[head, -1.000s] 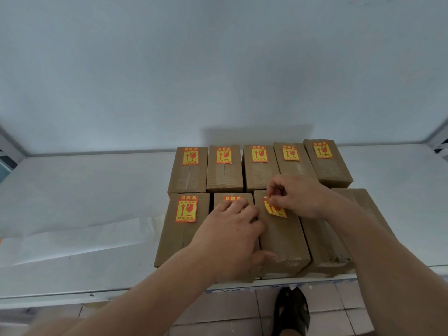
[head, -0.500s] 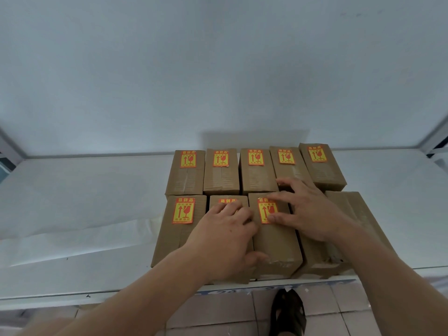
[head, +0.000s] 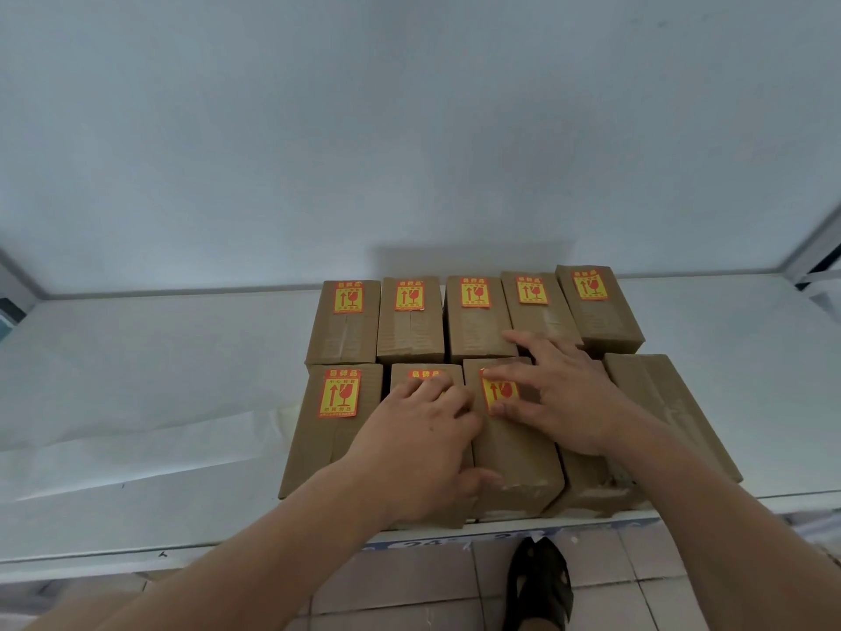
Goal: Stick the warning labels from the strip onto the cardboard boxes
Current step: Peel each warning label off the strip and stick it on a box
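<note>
Two rows of brown cardboard boxes stand on a white table (head: 136, 380). Every back-row box carries a yellow and red warning label, such as the far-left one (head: 348, 296). In the front row, the left box (head: 318, 430) has a label (head: 339, 393). My left hand (head: 418, 444) rests flat on the second box, covering most of its label (head: 423, 373). My right hand (head: 564, 398) presses with straight fingers on the label (head: 499, 392) of the third box (head: 514, 457). The far-right front box (head: 660, 403) shows no label. No label strip is in view.
A white wall rises behind the table. White paper sheets (head: 136, 444) cover the table left of the boxes. Below the table's front edge lie floor tiles and a foot in a dark sandal (head: 539, 580).
My right hand laid down the label it pinched on the third front box, then flattened and now smooths it with straight fingers. My left hand has stayed on the second box.
</note>
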